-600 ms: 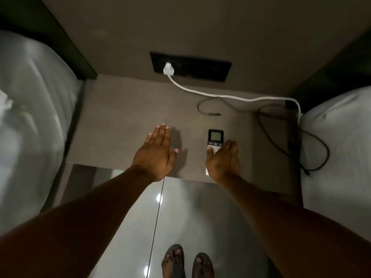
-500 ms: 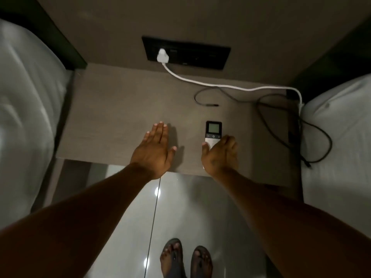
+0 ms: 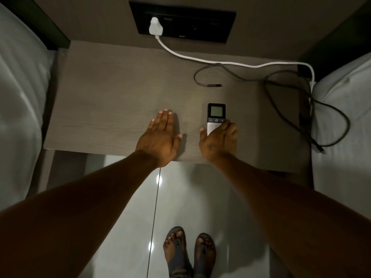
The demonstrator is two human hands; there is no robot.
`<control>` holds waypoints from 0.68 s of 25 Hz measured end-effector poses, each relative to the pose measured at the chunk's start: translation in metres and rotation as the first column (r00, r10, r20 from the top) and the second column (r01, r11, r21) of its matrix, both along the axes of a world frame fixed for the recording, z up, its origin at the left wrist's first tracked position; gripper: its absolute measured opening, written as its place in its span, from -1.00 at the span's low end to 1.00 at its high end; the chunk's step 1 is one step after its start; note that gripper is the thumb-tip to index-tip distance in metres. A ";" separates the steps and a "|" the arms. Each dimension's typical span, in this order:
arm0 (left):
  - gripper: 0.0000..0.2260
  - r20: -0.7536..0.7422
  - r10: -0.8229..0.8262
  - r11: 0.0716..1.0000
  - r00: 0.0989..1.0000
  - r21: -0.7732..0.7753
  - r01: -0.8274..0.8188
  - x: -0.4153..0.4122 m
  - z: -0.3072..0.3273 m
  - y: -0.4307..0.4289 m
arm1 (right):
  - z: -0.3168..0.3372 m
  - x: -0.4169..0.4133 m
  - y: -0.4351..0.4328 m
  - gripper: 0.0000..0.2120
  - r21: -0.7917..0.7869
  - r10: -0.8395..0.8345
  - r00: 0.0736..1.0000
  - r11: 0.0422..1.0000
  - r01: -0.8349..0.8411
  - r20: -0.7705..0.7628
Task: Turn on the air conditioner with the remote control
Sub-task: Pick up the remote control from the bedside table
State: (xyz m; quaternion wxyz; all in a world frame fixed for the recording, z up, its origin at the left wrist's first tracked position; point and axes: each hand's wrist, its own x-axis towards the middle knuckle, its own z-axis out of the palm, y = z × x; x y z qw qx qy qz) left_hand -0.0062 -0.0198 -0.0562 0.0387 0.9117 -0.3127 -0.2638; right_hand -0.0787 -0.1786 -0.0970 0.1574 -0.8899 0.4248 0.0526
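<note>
The slim silver remote control with a dark screen (image 3: 216, 117) lies flat on the grey wood-grain bedside table (image 3: 112, 101). The right hand (image 3: 218, 142) covers its lower end, fingers curling — grasp unclear. The left hand (image 3: 160, 137) rests open, flat. A loose pinch could let it slip — toward the table edge.

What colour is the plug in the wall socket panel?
White plug, with a white cable; head view.
</note>
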 end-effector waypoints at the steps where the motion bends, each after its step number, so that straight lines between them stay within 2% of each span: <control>1: -0.36 0.001 0.001 1.000 1.000 -0.002 -0.001 0.000 -0.002 -0.001 | -0.002 0.001 0.000 -0.20 -0.010 -0.003 1.000 1.000 0.003 -0.013; 5: -0.36 0.002 -0.001 1.000 1.000 -0.001 0.001 0.000 -0.001 0.000 | -0.002 0.003 0.000 -0.26 -0.003 -0.011 0.999 1.000 0.011 -0.033; 9: -0.36 0.043 -0.007 1.000 0.999 -0.007 0.007 0.009 0.026 0.002 | 0.029 0.004 -0.003 -0.29 -0.019 -0.028 0.999 0.999 0.027 -0.016; 12: -0.37 0.108 0.009 1.000 0.994 -0.028 -0.006 0.036 0.086 0.000 | 0.095 0.024 -0.008 -0.33 -0.066 -0.009 0.998 0.998 0.013 0.065; 17: -0.37 0.323 0.089 0.982 0.942 -0.187 -0.029 0.094 0.261 0.001 | 0.279 0.092 -0.028 -0.36 -0.214 0.060 0.977 0.977 -0.015 0.206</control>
